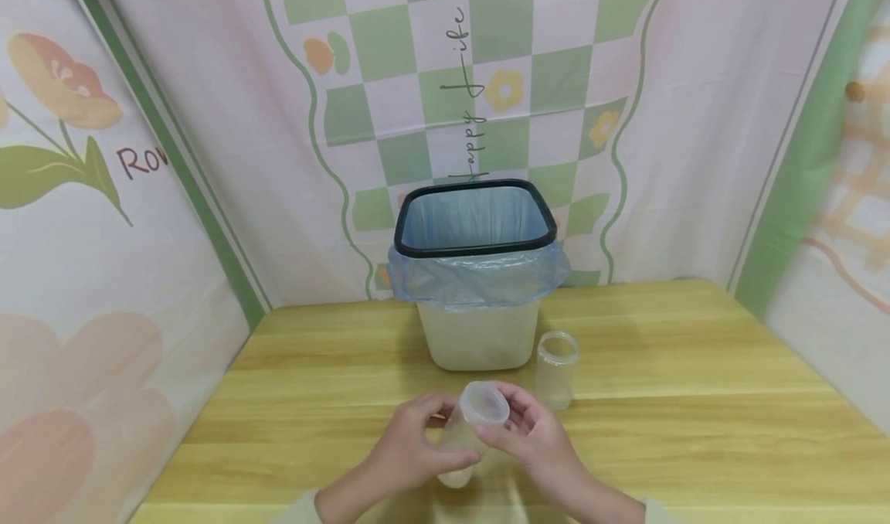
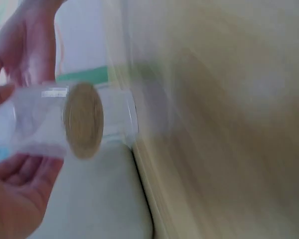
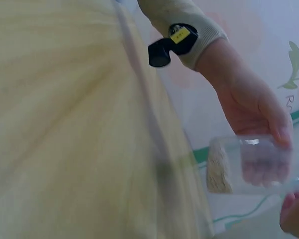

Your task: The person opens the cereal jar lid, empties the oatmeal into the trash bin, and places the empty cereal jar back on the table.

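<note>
Both hands hold a clear plastic jar (image 1: pixel 455 440), tilted above the table. A layer of tan grainy material (image 3: pixel 219 169) lies at its bottom, seen through the wall in the right wrist view. My left hand (image 1: pixel 409 448) grips the jar's body, thumb across the near side. Around the translucent lid (image 1: pixel 485 403) at the top curl the fingers and thumb of my right hand (image 1: pixel 545 445); I cannot tell how tightly it sits. From beneath, the left wrist view shows the jar's round tan bottom (image 2: pixel 84 121).
Just behind my right hand stands a second clear jar (image 1: pixel 555 373), upright and lidless. A pale bin (image 1: pixel 480 338) with a black rim and blue liner stands farther back on the wooden table (image 1: pixel 313 400). Printed curtains (image 1: pixel 695 161) surround the table.
</note>
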The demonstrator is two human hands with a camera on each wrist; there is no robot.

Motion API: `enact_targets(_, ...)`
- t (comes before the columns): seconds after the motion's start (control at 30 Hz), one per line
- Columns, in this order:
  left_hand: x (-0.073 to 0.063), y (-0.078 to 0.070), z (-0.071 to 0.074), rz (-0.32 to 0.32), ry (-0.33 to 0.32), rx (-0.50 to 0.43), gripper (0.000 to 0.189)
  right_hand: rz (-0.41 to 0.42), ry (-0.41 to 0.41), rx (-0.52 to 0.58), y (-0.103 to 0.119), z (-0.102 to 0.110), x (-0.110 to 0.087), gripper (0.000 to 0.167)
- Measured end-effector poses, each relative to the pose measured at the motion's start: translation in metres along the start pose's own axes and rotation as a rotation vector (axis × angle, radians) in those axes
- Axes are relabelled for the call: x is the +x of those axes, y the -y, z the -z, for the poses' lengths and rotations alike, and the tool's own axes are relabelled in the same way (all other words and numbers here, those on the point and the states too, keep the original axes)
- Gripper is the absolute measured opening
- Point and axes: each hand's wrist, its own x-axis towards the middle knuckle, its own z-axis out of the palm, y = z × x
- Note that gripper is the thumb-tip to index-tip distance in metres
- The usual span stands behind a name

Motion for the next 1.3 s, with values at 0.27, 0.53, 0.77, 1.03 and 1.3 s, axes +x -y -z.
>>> enact_targets(0.27, 0.0, 0.013, 0.006, 0.045, 0.145, -0.183, 0.039, 0.075, 0.345, 0.022, -0.004, 0.019, 0.005, 0.052)
enact_targets(0.53, -0.002, 0.014, 0.005, 0.049, 0.144, -0.153, 0.041, 0.063, 0.385, 0.037, -0.006, 0.021, 0.006, 0.059)
enact_targets(0.77, -0.001, 0.01, 0.001, 0.01, 0.042, -0.03, 0.043, -0.028, 0.125, -0.01, 0.0, 0.008, 0.001, 0.077)
enact_targets(1.03, -0.005, -0.003, -0.012, -0.038, -0.156, 0.183, 0.046, -0.049, -0.22, -0.013, 0.0, -0.021, -0.003, 0.068)
enact_targets(1.3, -0.006, -0.007, -0.02, 0.004, -0.209, 0.299, 0.045, -0.061, -0.306, 0.008, -0.003, -0.034, -0.005, 0.065)
